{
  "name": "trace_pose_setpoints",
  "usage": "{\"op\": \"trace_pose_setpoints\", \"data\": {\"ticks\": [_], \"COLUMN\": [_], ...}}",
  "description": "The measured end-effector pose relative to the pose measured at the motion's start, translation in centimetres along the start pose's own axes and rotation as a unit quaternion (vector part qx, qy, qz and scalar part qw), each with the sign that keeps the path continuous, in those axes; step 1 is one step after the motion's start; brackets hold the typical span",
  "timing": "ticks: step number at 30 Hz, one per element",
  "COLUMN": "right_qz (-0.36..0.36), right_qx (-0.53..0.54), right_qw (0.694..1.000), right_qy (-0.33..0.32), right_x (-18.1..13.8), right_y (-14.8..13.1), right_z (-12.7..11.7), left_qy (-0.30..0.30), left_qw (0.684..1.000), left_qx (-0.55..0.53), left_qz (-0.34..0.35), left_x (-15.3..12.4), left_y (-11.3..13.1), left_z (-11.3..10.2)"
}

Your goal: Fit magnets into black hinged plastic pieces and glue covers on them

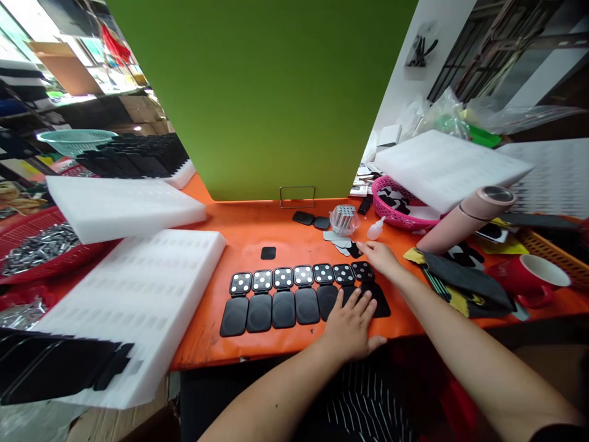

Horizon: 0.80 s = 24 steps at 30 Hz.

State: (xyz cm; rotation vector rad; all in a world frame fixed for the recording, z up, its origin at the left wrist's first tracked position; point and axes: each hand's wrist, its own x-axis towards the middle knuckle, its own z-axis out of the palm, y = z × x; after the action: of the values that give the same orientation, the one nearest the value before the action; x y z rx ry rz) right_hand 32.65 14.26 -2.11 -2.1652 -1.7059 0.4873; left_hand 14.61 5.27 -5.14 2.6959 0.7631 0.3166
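Observation:
A row of black hinged pieces lies on the orange table cover, each with a small square upper part [303, 275] bearing white dots and a larger rounded lower plate [283, 309]. My left hand [352, 322] rests open, its fingers spread over the lower plates at the right end and partly hiding them. My right hand [380, 256] reaches beyond the row, with fingertips closed at the edge of a thin black pad [354, 250]. Beside that pad lies a small fanned pile of grey pads [338, 241]. Another black square pad [268, 252] lies alone behind the row.
Behind the pile stand a bundle of metal rods [345, 219] in plastic and a white squeeze bottle [375, 229]. A pink basket [400, 218], pink flask [464, 221] and red mug [529, 279] are at right. White foam blocks [133, 294] line the left; a green panel [271, 104] rises behind.

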Motion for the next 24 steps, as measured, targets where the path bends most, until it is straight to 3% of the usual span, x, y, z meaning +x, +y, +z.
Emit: {"op": "trace_pose_setpoints", "data": {"ticks": [6,12,18,21,24], "right_qz": [-0.097,-0.103,-0.155,-0.221,-0.293], "right_qx": [-0.067,-0.202,-0.292,-0.300,-0.294], "right_qw": [0.992,0.973,0.942,0.928,0.910], "right_qy": [-0.041,-0.054,-0.060,-0.033,-0.005], "right_x": [4.0,9.9,11.6,11.2,9.7], "right_y": [-6.8,-12.6,-14.3,-14.5,-14.8], "right_z": [2.9,4.2,3.6,2.0,-0.1], "left_qy": [0.050,0.110,0.172,0.219,0.256], "left_qw": [0.996,0.986,0.967,0.957,0.948], "left_qx": [-0.070,-0.093,-0.085,-0.068,-0.013], "left_qz": [-0.004,-0.083,-0.169,-0.178,-0.187], "left_x": [-1.7,-6.7,-10.9,-11.1,-9.8], "left_y": [0.1,-1.6,-3.1,-4.3,-6.1], "left_z": [-1.9,-3.5,-5.2,-7.3,-10.7]}}
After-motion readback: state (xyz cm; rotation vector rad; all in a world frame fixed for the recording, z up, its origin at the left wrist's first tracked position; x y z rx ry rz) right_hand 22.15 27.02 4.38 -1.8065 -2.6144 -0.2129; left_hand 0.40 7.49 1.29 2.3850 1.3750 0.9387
